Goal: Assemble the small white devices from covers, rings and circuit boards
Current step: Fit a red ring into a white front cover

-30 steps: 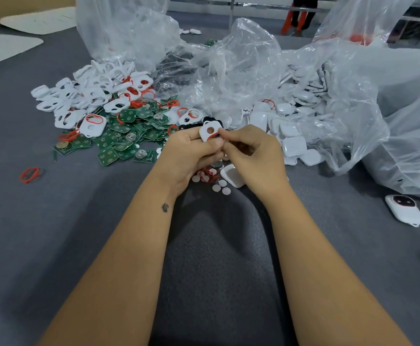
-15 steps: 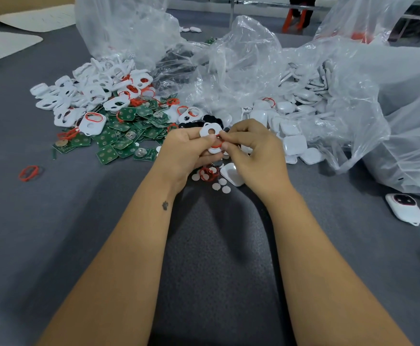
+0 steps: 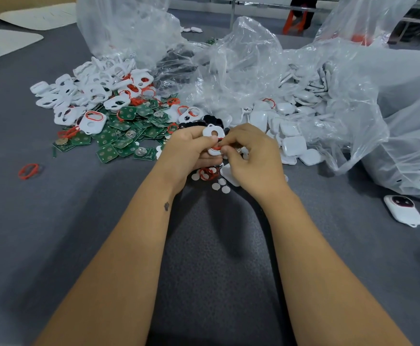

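Note:
My left hand (image 3: 191,152) grips a white cover (image 3: 212,133) with a round hole, held upright above the grey table (image 3: 54,221). My right hand (image 3: 250,156) pinches a red ring (image 3: 216,147) against the cover's lower part. Both hands touch over the piece. Beneath them lie loose red rings (image 3: 207,172), small white discs (image 3: 220,184) and a white shell (image 3: 228,174). Green circuit boards (image 3: 121,138) are heaped to the left, with white covers (image 3: 89,93) behind them.
Clear plastic bags (image 3: 241,68) with white shells (image 3: 291,136) spill across the back and right. A finished white device (image 3: 403,211) lies at the right. One red ring (image 3: 28,170) sits alone at the left. Black parts (image 3: 211,119) lie just beyond my hands.
The cover has turned more upright in my left hand, its hole now facing me. My right fingers have shifted down to the red ring at its lower edge.

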{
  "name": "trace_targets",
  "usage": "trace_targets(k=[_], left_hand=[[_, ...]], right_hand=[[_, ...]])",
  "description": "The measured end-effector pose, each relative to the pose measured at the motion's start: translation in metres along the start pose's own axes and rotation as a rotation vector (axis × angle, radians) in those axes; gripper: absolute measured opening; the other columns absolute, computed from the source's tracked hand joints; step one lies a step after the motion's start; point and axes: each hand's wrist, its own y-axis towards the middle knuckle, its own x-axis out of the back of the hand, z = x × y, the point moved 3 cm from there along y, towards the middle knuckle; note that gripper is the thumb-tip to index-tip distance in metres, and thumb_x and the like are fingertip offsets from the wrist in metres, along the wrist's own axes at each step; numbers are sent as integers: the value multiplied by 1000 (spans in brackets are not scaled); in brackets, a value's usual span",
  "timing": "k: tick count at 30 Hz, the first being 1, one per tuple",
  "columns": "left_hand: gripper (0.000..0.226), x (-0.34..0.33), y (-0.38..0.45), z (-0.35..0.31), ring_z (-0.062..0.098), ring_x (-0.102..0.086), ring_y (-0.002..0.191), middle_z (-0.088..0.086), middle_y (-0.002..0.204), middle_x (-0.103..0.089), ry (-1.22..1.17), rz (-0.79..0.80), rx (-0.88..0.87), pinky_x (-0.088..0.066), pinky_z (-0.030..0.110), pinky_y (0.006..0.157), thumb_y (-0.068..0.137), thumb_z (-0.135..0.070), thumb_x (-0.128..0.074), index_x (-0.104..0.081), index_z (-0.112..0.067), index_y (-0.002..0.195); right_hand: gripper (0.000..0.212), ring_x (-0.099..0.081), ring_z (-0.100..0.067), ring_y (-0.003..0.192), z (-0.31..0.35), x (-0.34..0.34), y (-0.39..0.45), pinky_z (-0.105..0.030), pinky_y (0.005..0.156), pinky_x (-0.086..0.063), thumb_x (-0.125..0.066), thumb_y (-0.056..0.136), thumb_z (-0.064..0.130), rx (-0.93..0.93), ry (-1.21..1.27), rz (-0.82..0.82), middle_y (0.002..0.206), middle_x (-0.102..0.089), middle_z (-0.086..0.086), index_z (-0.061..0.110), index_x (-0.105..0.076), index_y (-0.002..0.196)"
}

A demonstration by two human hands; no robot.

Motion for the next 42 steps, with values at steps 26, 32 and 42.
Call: trace_targets(k=[26, 32, 42], left_hand=[[19, 1, -4, 0, 23, -71, 95, 13, 97, -75, -24, 89, -103, -59, 29, 83, 91, 1, -63, -68, -4, 109], [22, -2, -6, -5, 19, -72, 92, 9, 97, -76, -85, 97, -160, -57, 23, 75, 90, 3, -63, -67, -6, 109], [29, -7, -5, -5, 22, -72, 96, 8, 103, -73, -79, 90, -192, -58, 26, 79, 90, 7, -61, -65, -7, 116]], right_hand=[[18, -62, -2, 82, -7, 3, -3, -12, 77, -48, -71, 81, 3, -227, 173, -68, 88, -67, 7, 17, -73, 91], [26, -66, -11, 83, -11, 5, 1, -23, 78, -55, -73, 78, -3, -398, 490, -87, 91, -72, -5, 16, -72, 96], [11, -68, -19, 79, -19, 0, 0, -27, 72, -55, -66, 89, 5, -482, 734, -51, 85, -74, -8, 7, -73, 97]])
